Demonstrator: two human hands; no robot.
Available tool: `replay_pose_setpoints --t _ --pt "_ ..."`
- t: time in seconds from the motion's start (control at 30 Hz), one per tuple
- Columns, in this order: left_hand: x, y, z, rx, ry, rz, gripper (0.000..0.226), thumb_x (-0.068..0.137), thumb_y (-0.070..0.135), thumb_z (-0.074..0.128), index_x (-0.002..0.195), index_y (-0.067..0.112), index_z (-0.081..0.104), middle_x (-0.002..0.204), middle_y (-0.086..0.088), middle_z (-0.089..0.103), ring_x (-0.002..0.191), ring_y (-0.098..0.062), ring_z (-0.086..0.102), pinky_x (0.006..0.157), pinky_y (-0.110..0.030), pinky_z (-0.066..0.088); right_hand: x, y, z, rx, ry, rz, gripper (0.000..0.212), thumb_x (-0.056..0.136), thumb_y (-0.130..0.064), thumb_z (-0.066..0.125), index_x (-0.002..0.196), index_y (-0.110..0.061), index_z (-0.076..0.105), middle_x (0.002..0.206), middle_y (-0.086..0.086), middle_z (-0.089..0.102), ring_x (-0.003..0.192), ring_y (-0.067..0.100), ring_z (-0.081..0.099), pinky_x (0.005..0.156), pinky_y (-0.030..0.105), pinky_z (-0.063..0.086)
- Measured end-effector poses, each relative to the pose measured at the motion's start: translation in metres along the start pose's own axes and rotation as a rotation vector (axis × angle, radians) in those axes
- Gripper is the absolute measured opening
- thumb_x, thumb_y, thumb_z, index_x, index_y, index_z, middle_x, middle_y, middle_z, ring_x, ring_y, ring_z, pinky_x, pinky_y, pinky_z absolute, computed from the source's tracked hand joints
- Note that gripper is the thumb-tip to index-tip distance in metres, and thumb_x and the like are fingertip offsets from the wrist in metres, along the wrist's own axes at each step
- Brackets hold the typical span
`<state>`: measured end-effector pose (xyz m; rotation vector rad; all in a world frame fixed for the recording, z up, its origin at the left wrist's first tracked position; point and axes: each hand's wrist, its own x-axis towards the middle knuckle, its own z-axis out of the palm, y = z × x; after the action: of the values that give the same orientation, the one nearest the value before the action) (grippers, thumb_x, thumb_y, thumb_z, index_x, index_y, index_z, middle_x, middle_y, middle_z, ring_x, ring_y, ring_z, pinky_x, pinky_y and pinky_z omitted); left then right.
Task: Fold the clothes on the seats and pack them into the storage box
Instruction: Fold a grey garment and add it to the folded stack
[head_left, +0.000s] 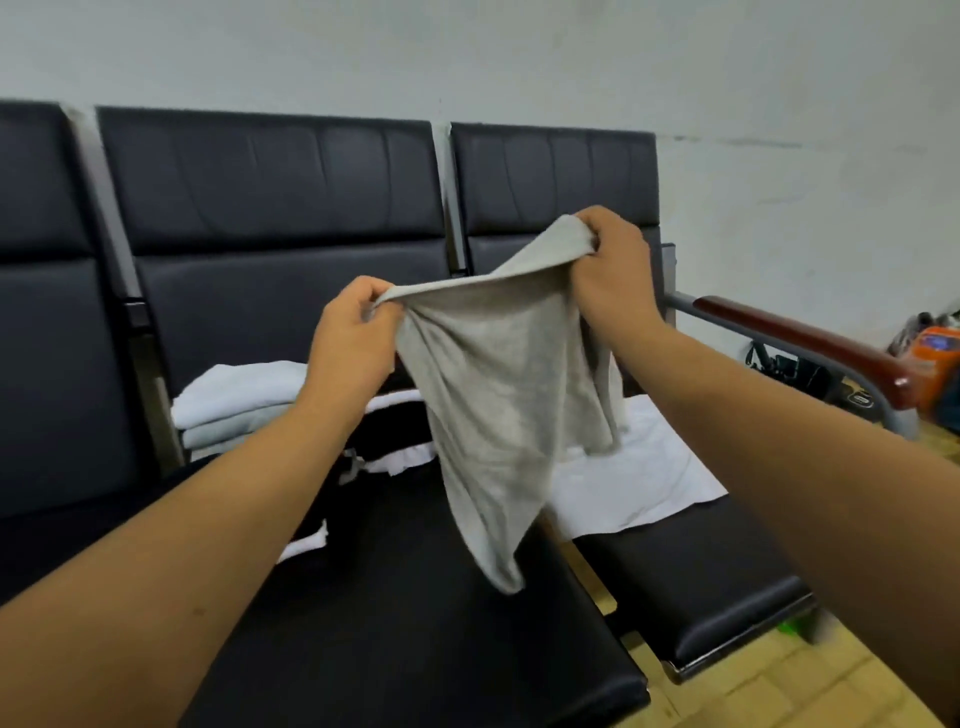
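Grey soft cotton garment (498, 395) hangs bunched above the black padded seat (415, 623), left hand (353, 332) and right hand (613, 265) each pinching its top edge. Twisted like that, any fold could come out crooked.

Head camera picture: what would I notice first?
The grey cloth hanging mid-picture, pinched along its top by the left hand and the right hand. Behind it, on the black seats, sit a stack of folded pale clothes at left and a spread white cloth at right.
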<state>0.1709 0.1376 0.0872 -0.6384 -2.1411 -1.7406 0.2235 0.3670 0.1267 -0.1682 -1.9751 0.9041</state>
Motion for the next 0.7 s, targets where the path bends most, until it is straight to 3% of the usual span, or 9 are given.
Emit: replay_pose_setpoints --t 0.13,0.23,0.3,0.37,0.43,0.5,0.6,0.7 --pt "0.002 0.015 -0.060 0.003 0.156 -0.052 0.019 0.097 0.021 0.051 0.080 0.021 0.060 0.064 0.005 0.054 0.056 -0.010 0.043 0.054 -0.031 0.035 -0.006 -0.032 0.002 -0.125 -0.077 -0.052 0.031 0.086 0.005 0.044 0.102 -0.010 0.067 0.095 0.000 0.063 0.084 0.014 0.057 0.066 0.022 0.046" --pt "-0.005 0.026 -0.108 0.068 0.223 -0.056 0.017 0.098 0.023 0.049 0.088 0.017 0.062 0.070 0.004 0.057 0.063 -0.013 0.047 0.055 -0.033 0.038 -0.017 -0.037 0.007 -0.308 -0.198 -0.086 0.030 0.087 0.000 0.046 0.103 -0.013 0.069 0.098 0.007 0.067 0.087 0.025 0.061 0.073 0.036 0.052" --pt "-0.012 0.030 -0.134 0.120 0.264 -0.063 0.018 0.099 0.026 0.048 0.094 0.016 0.063 0.080 0.000 0.062 0.070 -0.016 0.053 0.061 -0.034 0.043 -0.031 -0.033 0.015 -0.461 -0.385 -0.084 0.028 0.088 -0.002 0.047 0.098 -0.015 0.070 0.096 0.009 0.069 0.088 0.031 0.064 0.072 0.037 0.052" --pt "-0.021 0.032 -0.158 0.182 0.277 -0.072 0.018 0.099 0.029 0.048 0.092 0.020 0.063 0.081 -0.001 0.063 0.067 -0.019 0.053 0.054 -0.032 0.042 -0.054 -0.029 0.025 -0.569 -0.578 -0.070 0.023 0.090 -0.005 0.049 0.094 -0.015 0.070 0.087 0.009 0.067 0.085 0.035 0.066 0.067 0.034 0.048" --pt "-0.030 0.030 -0.174 0.260 0.260 -0.074 0.018 0.099 0.029 0.048 0.091 0.022 0.063 0.080 0.001 0.063 0.065 -0.017 0.053 0.049 -0.030 0.039 -0.080 -0.020 0.032 -0.574 -0.664 -0.020 0.021 0.090 -0.005 0.048 0.090 -0.012 0.067 0.083 0.009 0.064 0.084 0.035 0.066 0.065 0.032 0.044" --pt "-0.042 0.027 -0.189 0.322 0.242 -0.065 0.018 0.100 0.026 0.048 0.092 0.020 0.063 0.082 0.003 0.062 0.070 -0.015 0.054 0.050 -0.030 0.040 -0.105 -0.015 0.039 -0.510 -0.649 0.035 0.020 0.091 -0.005 0.045 0.088 -0.013 0.063 0.082 0.009 0.064 0.082 0.035 0.066 0.063 0.033 0.046" --pt "-0.056 0.020 -0.205 0.436 0.189 -0.054 0.017 0.101 0.023 0.048 0.092 0.021 0.063 0.082 0.009 0.061 0.072 -0.006 0.053 0.055 -0.026 0.038 -0.129 -0.012 0.049 -0.370 -0.651 0.199 0.023 0.095 -0.003 0.041 0.092 -0.012 0.062 0.082 0.011 0.068 0.065 0.029 0.072 0.063 0.039 0.060" --pt "-0.066 0.004 -0.225 0.622 -0.032 -0.107 0.016 0.100 0.031 0.054 0.091 0.024 0.064 0.083 0.007 0.062 0.079 -0.011 0.058 0.057 -0.025 0.038 -0.137 -0.010 0.054 -0.263 -0.551 0.328 0.031 0.092 0.000 0.037 0.090 -0.015 0.064 0.077 0.015 0.070 0.061 0.031 0.071 0.063 0.045 0.062"
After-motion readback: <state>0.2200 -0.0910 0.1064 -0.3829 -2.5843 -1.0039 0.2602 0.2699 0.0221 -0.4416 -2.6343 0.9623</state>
